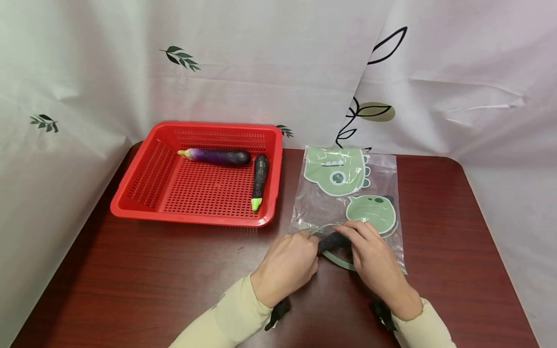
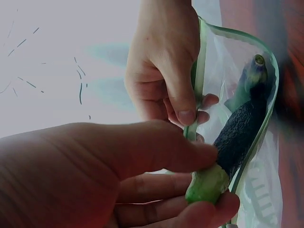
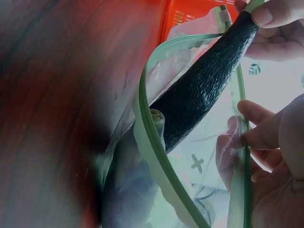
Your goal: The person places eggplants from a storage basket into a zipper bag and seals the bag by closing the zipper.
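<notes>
My left hand pinches the green end of a dark, wrinkled vegetable between thumb and fingers. The vegetable's body slants down into the open mouth of a clear zip bag with green dinosaur prints. On the mouth's edge, my right hand pinches the green zip strip between thumb and fingers, holding that side apart from the other. Inside the bag lies a purple eggplant with a pale stem end, seen in both wrist views. In the head view the hands cover part of the mouth.
A red mesh basket stands at the back left of the brown table. It holds a purple eggplant and a dark, wrinkled vegetable with a green end. A white printed curtain hangs behind.
</notes>
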Tool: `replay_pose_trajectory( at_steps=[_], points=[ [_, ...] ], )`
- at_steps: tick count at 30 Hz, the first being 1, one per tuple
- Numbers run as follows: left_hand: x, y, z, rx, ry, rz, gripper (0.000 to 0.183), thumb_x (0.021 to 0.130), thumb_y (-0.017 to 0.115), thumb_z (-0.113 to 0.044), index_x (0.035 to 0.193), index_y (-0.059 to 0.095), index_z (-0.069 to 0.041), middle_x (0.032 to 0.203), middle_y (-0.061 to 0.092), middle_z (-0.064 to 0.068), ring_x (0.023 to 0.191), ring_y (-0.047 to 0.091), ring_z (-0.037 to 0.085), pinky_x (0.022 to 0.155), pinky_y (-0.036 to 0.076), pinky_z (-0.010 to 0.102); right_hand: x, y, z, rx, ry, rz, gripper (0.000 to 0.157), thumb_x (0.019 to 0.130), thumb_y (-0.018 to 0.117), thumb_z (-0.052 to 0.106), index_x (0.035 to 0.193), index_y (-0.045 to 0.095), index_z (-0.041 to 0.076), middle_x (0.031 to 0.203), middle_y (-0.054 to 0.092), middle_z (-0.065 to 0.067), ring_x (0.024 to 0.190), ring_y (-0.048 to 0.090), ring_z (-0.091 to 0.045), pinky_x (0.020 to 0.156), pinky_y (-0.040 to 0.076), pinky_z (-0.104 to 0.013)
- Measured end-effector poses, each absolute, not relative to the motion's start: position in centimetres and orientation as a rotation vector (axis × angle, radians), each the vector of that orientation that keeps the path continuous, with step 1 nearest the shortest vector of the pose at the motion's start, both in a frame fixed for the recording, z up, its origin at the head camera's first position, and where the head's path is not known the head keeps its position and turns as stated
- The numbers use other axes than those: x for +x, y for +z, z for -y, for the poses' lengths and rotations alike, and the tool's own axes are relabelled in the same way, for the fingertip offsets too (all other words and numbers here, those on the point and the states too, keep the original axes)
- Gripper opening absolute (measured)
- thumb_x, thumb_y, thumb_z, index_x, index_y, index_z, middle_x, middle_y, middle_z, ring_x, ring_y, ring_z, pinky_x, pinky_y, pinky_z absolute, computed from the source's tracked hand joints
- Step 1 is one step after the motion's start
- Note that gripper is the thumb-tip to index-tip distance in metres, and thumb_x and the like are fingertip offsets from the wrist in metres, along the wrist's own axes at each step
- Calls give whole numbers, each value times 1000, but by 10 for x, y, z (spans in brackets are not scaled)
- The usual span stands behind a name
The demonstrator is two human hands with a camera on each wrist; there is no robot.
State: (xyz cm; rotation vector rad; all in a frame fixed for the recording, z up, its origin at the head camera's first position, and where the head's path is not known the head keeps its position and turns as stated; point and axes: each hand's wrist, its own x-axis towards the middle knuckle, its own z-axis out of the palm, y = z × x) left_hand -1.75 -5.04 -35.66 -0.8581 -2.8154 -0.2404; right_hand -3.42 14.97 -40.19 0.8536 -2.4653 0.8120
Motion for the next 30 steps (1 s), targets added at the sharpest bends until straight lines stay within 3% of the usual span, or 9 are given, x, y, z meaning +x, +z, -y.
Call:
replay_pose_trajectory(
  at_steps=[21,30],
  points=[
    [-19,-360,45,-897,-296,2792,13,67,68,-11,77,61,-12,75,57,0,60,60,17,50,46,31,-33,-400,-150,851,800,2473,37,94,32,10,113,64,10,108,58,-3,95,51,-18,83,38,-27],
    [-19,-361,43,-946,-327,2780,15,68,68,-8,81,62,-10,76,56,0,63,59,16,52,47,30,-34,-401,-150,860,825,2457,35,88,39,2,112,64,9,108,58,-3,96,52,-19,86,36,-26]
  ],
)
